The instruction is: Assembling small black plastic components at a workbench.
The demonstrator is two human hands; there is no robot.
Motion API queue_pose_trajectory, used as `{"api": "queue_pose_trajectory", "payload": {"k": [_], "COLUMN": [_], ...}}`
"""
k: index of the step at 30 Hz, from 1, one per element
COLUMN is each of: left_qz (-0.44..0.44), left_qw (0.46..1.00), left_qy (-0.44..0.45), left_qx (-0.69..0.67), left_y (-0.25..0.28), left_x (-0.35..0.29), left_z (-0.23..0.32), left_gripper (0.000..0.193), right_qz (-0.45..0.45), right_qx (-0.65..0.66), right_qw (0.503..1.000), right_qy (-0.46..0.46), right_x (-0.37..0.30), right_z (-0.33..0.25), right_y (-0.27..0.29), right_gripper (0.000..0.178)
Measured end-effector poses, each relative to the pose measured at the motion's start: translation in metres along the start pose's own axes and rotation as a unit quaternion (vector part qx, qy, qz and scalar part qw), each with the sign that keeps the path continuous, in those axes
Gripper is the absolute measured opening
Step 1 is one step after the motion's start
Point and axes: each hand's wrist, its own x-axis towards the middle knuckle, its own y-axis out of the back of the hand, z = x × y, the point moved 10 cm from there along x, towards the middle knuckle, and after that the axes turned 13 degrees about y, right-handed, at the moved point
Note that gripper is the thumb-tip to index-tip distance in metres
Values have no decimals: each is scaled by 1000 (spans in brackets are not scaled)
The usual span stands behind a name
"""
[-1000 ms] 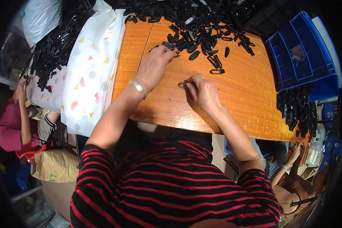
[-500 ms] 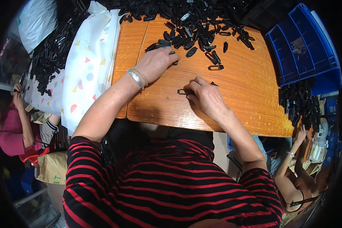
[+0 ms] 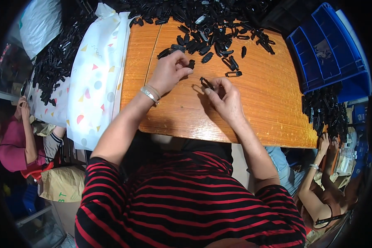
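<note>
Between the thumb and fingers of my left hand [image 3: 169, 72] is a small solid black plastic piece [image 3: 191, 64], held just above the table near the pile's edge. My right hand [image 3: 226, 99] pinches a narrow black plastic frame [image 3: 206, 82] with an open middle, tilted up off the wood. Both hands are closed and a short way apart. Beyond them lies a heap of black plastic pieces [image 3: 202, 35], some solid, some open frames. One loose open frame [image 3: 233, 74] rests right of the heap.
White patterned sheeting [image 3: 97, 74] lies along the left side of the wooden table [image 3: 268, 107]. A blue plastic bin [image 3: 328, 49] stands at the far right, above another black pile [image 3: 324, 109]. Co-workers' hands show at the left [image 3: 24, 108] and right [image 3: 324, 144].
My right hand has lifted the black frame off the table and turned it upward. The left hand has drawn back from the heap with a black piece in its fingers.
</note>
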Motion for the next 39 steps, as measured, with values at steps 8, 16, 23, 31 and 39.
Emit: {"api": "queue_pose_trajectory", "payload": {"k": [8,16,23,31,39], "left_qz": [-103,-77,-50,-51,12], "left_qw": [901,914,931,926,920], "left_qy": [56,38,9,9,-15], "left_qx": [-418,-397,-360,-373,-391], "left_y": [-28,-18,-17,-17,-21], "left_x": [-33,-43,-49,-57,-71], "left_z": [-2,5,3,7,8], "left_gripper": [33,31,31,31,18], "right_qz": [129,131,120,132,174], "right_qx": [129,158,98,-22,-54], "right_qw": [983,978,986,979,969], "right_qy": [27,41,70,157,168], "right_x": [9,8,7,7,-4], "right_z": [-25,-26,-26,-49,-60], "right_y": [8,4,0,5,-6], "right_gripper": [18,21,21,20,39]}}
